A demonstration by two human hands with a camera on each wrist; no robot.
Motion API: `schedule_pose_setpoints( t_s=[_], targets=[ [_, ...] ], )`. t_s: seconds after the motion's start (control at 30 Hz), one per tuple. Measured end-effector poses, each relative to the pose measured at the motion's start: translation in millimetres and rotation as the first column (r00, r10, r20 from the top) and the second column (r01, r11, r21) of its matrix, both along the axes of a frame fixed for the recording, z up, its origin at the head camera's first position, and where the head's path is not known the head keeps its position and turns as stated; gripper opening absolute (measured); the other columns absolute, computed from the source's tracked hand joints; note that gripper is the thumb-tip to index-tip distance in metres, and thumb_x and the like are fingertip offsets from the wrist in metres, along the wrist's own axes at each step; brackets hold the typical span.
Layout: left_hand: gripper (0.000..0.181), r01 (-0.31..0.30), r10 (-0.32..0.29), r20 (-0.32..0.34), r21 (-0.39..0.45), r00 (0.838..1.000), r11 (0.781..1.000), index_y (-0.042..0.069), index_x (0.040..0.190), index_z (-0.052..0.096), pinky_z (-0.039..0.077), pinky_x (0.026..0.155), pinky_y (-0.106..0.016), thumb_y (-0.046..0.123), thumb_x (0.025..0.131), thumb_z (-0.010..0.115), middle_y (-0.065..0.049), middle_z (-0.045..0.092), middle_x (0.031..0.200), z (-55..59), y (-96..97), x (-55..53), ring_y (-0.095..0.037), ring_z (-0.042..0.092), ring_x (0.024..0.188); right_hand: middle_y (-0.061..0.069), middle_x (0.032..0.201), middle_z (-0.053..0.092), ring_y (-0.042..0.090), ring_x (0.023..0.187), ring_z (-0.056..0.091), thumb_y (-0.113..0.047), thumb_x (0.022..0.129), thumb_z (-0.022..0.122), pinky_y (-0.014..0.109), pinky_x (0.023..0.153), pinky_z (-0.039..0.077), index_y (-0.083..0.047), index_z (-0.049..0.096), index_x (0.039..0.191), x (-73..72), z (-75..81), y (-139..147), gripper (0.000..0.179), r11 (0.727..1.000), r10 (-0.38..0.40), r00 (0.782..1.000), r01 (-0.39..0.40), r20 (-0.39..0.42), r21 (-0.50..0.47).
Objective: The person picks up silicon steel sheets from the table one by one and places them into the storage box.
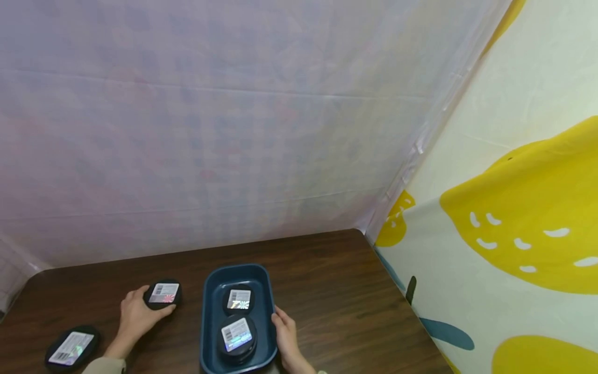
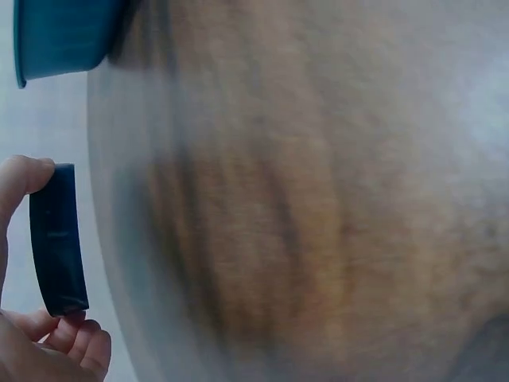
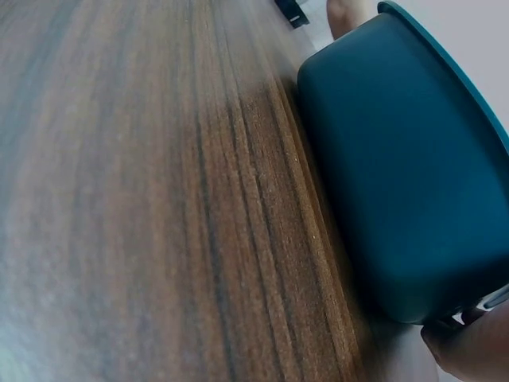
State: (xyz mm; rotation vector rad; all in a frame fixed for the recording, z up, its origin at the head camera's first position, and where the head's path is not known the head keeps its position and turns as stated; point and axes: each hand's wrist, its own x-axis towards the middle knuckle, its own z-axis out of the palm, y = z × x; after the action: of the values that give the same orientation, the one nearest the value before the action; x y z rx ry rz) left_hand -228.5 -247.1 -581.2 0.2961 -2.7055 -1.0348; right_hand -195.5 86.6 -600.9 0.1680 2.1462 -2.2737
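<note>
My left hand (image 1: 137,317) grips a round flat black container (image 1: 163,294) with a white barcode label on top, left of the tray. In the left wrist view, the thumb and fingers pinch the black container (image 2: 59,239) at opposite edges, above the table. A deep blue rectangular tray (image 1: 204,311) stands at the middle front of the table. Inside it are a black container (image 1: 240,299) at the far end and a small stack of black containers (image 1: 236,335) nearer. My right hand (image 1: 288,337) holds the tray's right side, fingers at its rim.
Another labelled black container (image 1: 73,348) lies on the dark wooden table (image 1: 327,280), at the front left beside my left forearm. A pale curtain (image 1: 210,130) hangs behind the table. On the right is a white wall covering with yellow lemon shapes (image 1: 528,218).
</note>
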Motion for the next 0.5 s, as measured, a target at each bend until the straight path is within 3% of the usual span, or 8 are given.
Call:
schedule_pose_setpoints(
  t_s=[0.5],
  targets=[
    [0.089, 0.114, -0.116, -0.073, -0.028, 0.991, 0.993, -0.020, 0.124, 0.038, 0.037, 0.085, -0.061, 0.025, 0.063, 0.084, -0.037, 0.042, 0.113, 37.7, 27.3, -2.5, -0.049, 0.042, 0.102, 0.026, 0.122, 0.057, 0.032, 0.113, 0.054, -0.010, 0.094, 0.046, 0.041, 0.094, 0.044, 0.015, 0.050, 0.124, 0.0, -0.3, 0.7, 0.039, 1.000, 0.005, 1.000, -0.005, 0.012, -0.006]
  ],
)
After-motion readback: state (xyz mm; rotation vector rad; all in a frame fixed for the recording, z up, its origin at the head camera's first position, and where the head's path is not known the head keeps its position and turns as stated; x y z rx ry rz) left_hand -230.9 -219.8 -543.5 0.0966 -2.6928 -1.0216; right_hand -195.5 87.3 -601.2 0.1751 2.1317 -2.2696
